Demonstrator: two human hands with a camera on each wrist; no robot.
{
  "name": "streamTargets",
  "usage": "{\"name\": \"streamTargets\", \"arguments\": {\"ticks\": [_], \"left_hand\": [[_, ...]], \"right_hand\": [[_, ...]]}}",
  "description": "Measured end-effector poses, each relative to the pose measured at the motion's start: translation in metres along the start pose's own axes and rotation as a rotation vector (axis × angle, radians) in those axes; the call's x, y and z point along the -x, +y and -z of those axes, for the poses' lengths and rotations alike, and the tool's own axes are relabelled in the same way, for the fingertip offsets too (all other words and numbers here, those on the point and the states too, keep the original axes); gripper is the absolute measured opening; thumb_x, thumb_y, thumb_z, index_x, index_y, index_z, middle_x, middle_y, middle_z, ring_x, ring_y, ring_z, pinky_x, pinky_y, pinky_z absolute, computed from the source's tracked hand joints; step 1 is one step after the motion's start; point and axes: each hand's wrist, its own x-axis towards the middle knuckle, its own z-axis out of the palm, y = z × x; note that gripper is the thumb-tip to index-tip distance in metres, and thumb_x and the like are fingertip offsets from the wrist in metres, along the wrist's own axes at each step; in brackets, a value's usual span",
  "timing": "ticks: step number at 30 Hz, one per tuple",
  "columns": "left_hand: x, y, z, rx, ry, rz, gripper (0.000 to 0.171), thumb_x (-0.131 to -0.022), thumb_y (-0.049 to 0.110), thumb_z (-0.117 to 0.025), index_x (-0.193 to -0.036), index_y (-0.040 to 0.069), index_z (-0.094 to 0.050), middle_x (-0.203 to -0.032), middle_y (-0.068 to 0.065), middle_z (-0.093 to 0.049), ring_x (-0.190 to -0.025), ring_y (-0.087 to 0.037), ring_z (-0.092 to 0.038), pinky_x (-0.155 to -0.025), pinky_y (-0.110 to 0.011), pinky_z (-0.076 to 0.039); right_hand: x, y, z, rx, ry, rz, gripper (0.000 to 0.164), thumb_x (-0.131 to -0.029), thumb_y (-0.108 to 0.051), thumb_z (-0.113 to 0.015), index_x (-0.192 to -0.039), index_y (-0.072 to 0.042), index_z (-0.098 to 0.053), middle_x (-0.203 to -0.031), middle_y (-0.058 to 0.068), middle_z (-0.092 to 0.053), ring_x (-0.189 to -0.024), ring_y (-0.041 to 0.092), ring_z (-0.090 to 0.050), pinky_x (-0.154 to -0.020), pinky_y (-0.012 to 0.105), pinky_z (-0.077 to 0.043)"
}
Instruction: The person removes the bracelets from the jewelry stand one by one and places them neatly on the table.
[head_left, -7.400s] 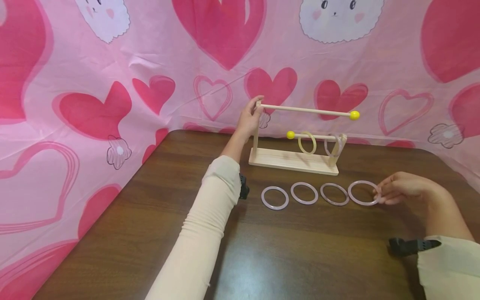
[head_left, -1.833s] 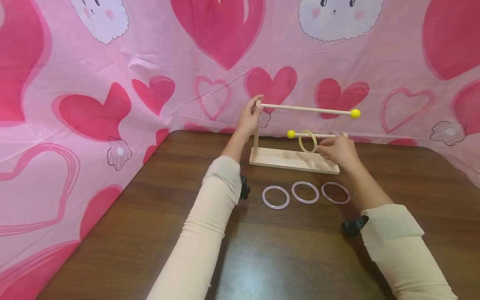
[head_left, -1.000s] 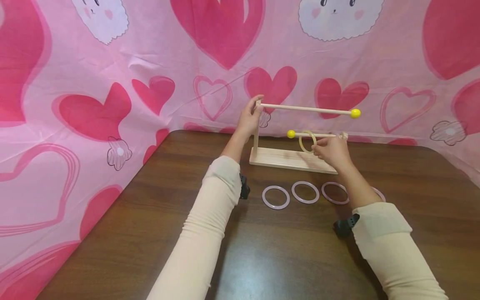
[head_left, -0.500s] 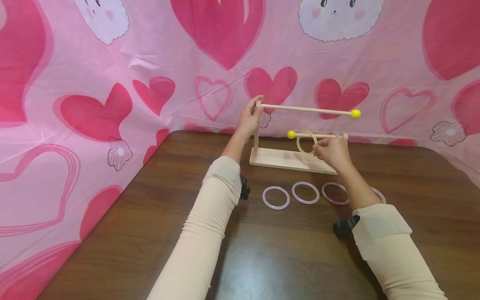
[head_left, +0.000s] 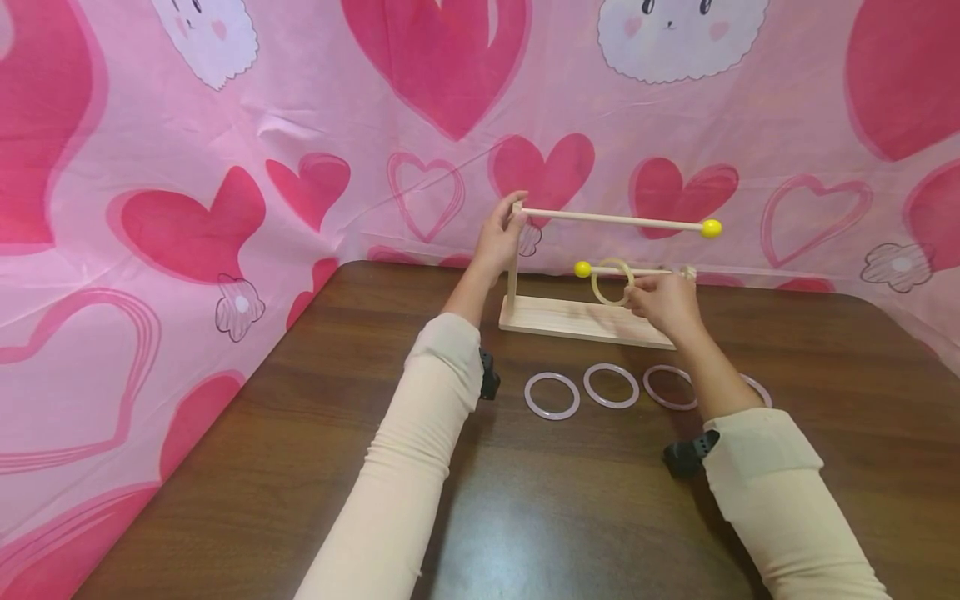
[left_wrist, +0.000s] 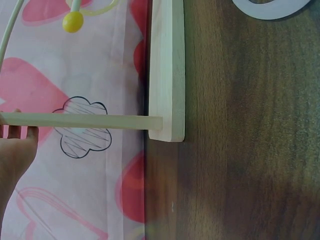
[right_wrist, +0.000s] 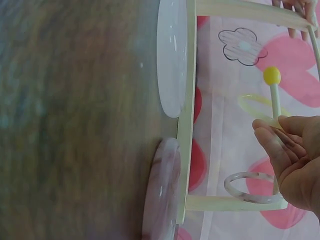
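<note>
A wooden bangle stand (head_left: 570, 321) with two rods stands at the back of the table. My left hand (head_left: 498, 240) grips the top of its left post (left_wrist: 85, 120), with fingertips showing on both sides in the left wrist view. The thumb and fingertips of my right hand (head_left: 667, 302) pinch a yellow bangle (head_left: 595, 283) that encircles the lower rod (head_left: 651, 272) near its yellow ball end. Further along that rod, by the right post, hangs a pale marbled bangle (right_wrist: 257, 199), hidden behind my hand in the head view.
Several lilac bangles (head_left: 553, 416) lie in a row on the brown table (head_left: 570, 500) before the stand, the rightmost (head_left: 761, 390) partly behind my right forearm. The upper rod (head_left: 615, 218) ends in a yellow ball (head_left: 711, 228). A pink heart-print cloth (head_left: 420, 100) hangs behind.
My right hand has left the rightmost lilac bangle and taken hold of the yellow one. That bangle has turned to face the head camera more, shifting slightly left. My left hand stays put.
</note>
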Motion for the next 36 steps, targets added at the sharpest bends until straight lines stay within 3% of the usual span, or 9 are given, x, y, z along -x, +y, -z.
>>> {"name": "streamTargets", "arguments": {"ticks": [5, 12, 29, 36], "left_hand": [[0.001, 0.000, -0.001, 0.010, 0.006, -0.025, 0.037, -0.095, 0.012, -0.049, -0.132, 0.013, -0.049, -0.137, -0.002, -0.047, -0.125, -0.015, -0.043, -0.100, -0.026, -0.035], [0.001, 0.000, -0.001, 0.018, 0.006, -0.028, 0.037, -0.095, 0.011, -0.049, -0.132, 0.012, -0.049, -0.137, -0.002, -0.048, -0.125, -0.015, -0.043, -0.100, -0.025, -0.035], [0.001, 0.000, 0.001, -0.003, 0.006, -0.015, 0.037, -0.095, 0.013, -0.049, -0.132, 0.015, -0.050, -0.137, -0.001, -0.048, -0.124, -0.014, -0.044, -0.100, -0.025, -0.035], [0.010, 0.015, 0.003, 0.032, -0.016, 0.020, 0.038, -0.094, 0.010, -0.049, -0.133, 0.012, -0.049, -0.138, -0.004, -0.046, -0.125, -0.016, -0.043, -0.101, -0.025, -0.034]], "right_hand": [[0.000, -0.003, 0.000, -0.011, 0.006, -0.013, 0.027, -0.090, -0.006, -0.056, -0.103, 0.017, -0.061, -0.083, 0.026, -0.066, -0.049, -0.008, -0.055, -0.052, 0.013, -0.049], [-0.001, -0.006, -0.001, -0.055, 0.010, -0.021, 0.028, -0.090, -0.006, -0.057, -0.105, 0.017, -0.060, -0.088, 0.029, -0.064, -0.054, -0.002, -0.060, -0.057, 0.015, -0.051], [-0.005, -0.016, -0.007, -0.087, -0.014, -0.024, 0.029, -0.092, -0.007, -0.055, -0.107, 0.017, -0.059, -0.089, 0.028, -0.065, -0.054, -0.007, -0.056, -0.056, 0.013, -0.050], [-0.005, -0.016, -0.008, -0.112, -0.002, -0.016, 0.028, -0.091, -0.004, -0.054, -0.107, 0.019, -0.058, -0.088, 0.029, -0.064, -0.053, -0.008, -0.056, -0.055, 0.013, -0.050]]}}
